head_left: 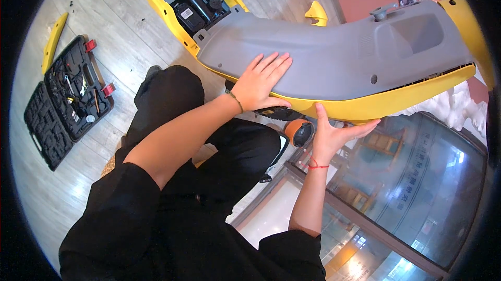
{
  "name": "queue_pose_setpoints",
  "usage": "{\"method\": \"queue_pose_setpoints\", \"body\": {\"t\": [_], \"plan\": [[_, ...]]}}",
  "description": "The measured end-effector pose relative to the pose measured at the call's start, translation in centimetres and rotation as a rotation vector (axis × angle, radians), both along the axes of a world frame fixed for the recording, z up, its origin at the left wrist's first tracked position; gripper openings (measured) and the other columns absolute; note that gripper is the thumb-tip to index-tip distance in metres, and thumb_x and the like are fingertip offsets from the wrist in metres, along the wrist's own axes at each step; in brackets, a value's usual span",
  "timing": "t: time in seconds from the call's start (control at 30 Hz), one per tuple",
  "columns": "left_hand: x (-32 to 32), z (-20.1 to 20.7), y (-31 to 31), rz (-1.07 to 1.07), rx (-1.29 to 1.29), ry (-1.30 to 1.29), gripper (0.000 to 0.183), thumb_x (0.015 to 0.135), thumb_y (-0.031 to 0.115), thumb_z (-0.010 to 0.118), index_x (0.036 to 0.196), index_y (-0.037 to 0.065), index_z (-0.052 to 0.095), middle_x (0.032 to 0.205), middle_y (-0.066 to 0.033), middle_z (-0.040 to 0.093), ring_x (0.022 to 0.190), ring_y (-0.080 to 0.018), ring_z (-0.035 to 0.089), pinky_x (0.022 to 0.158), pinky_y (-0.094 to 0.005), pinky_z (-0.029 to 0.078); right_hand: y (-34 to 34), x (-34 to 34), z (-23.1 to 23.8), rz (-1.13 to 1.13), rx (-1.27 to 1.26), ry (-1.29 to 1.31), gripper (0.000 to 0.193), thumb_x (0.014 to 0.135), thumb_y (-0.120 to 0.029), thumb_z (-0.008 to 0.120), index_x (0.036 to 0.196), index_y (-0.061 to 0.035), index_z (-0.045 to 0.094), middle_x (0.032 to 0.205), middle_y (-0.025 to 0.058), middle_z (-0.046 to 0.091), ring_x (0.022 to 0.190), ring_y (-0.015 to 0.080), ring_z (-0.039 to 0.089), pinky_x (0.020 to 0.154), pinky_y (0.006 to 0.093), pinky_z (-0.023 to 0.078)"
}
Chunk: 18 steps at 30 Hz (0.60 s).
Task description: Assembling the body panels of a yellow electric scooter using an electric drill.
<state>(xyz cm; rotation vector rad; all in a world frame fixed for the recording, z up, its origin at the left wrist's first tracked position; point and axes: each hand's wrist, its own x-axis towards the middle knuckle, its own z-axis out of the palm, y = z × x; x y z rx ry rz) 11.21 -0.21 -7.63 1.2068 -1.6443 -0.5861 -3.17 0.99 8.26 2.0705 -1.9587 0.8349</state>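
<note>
A scooter's yellow and grey body stretches across the upper half of the view. My left hand (261, 82) lies spread on the grey plastic floor panel (323, 61), its thumb reaching down over the yellow edge. Against the lower edge of the yellow side trim (355, 108) rests my right hand (331, 135), thumb pointing up and a finger stretched to the right; its other fingers are mostly hidden. Along the right part of the trim, a dark gap shows between it and the grey panel. Neither hand holds a loose part.
An open black toolbox (73, 98) lies on the wood-look floor at left, beside a loose yellow strip (54, 43). Another yellow piece (316, 13) sits beyond the scooter. An open compartment (201, 7) shows dark parts. Glass panes (417, 187) stand at lower right, near an orange-and-black round object (300, 133).
</note>
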Motion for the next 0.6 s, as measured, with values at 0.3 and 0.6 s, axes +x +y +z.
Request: {"method": "queue_pose_setpoints", "body": {"t": [0.3, 0.6], "plan": [[0.1, 0.3, -0.2, 0.003, -0.015, -0.009, 0.099, 0.068, 0.06, 0.067, 0.139, 0.001, 0.032, 0.143, -0.015, 0.036, 0.131, -0.0322, 0.035, 0.108, -0.047, 0.026, 0.2, 0.5, 0.8, -0.014, 0.029, 0.11, 0.129, 0.06, -0.027, 0.087, 0.142, 0.0044, -0.008, 0.146, 0.0295, -0.003, 0.137, 0.0418, 0.003, 0.112, 0.0509, 0.009], [0.5, 0.8, 0.2, 0.003, -0.006, -0.046, 0.098, 0.068, 0.057, 0.068, 0.138, -0.002, 0.032, 0.143, -0.016, 0.035, 0.133, -0.0316, 0.032, 0.109, -0.0453, 0.024, -3.5, 4.2, 4.5, -0.037, -0.041, -0.135, 0.126, 0.06, -0.03, 0.086, 0.14, 0.0121, -0.002, 0.142, 0.0356, 0.014, 0.133, 0.0456, 0.017, 0.109, 0.0496, 0.018]]}}
